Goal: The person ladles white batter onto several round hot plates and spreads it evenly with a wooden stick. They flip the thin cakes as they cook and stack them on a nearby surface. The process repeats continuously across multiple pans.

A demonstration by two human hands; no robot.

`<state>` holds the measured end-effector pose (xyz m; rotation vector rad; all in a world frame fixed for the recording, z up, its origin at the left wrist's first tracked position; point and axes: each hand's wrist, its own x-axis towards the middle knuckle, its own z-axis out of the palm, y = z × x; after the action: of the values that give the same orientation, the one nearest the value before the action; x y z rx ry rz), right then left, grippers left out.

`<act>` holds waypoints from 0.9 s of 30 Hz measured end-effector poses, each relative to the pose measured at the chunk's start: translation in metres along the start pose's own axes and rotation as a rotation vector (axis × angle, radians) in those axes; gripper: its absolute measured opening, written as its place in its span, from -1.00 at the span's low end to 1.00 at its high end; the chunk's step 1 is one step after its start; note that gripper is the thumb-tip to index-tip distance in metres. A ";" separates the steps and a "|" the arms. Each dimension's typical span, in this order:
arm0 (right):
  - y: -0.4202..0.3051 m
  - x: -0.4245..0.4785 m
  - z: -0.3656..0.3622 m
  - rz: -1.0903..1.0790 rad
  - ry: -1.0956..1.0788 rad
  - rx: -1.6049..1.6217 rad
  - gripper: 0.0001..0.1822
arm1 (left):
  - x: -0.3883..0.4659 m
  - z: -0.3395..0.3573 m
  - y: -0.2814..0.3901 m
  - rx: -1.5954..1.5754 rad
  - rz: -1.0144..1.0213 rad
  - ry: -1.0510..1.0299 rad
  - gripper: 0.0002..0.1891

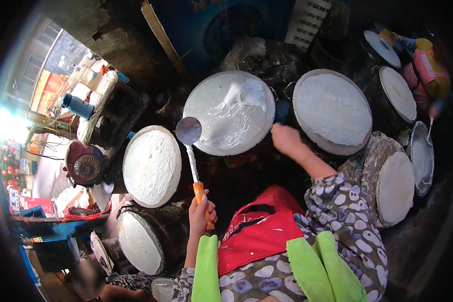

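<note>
My left hand (202, 215) is closed around the orange handle of a metal ladle (189, 131), whose bowl is at the left edge of a large round griddle plate (207, 90). White batter (238, 113) lies unevenly on that plate, thicker and ridged towards the right. My right hand (287, 139) is curled at the plate's lower right rim; whether it grips something there is hidden. To the right is another round plate with an even white layer (332, 107). On the left stands an oval-looking plate with bubbled white batter (152, 166).
Below left is another coated plate (140, 242), with a person (120, 285) beside it. A small fan (86, 166) and a blue bottle (78, 107) are at left. Pale flat rounds (395, 188) are stacked at right. Another person (430, 68) works among plates at upper right.
</note>
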<state>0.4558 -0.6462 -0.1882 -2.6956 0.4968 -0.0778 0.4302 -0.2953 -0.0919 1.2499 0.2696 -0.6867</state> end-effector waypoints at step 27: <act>-0.042 -0.107 0.045 0.201 -0.045 0.046 -0.78 | 0.038 -0.004 0.031 0.300 -0.033 0.012 -0.76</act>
<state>0.3750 -0.5554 -0.2115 -2.5815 0.7394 0.0273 0.4786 -0.2992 -0.0898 1.5388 0.2020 -0.7675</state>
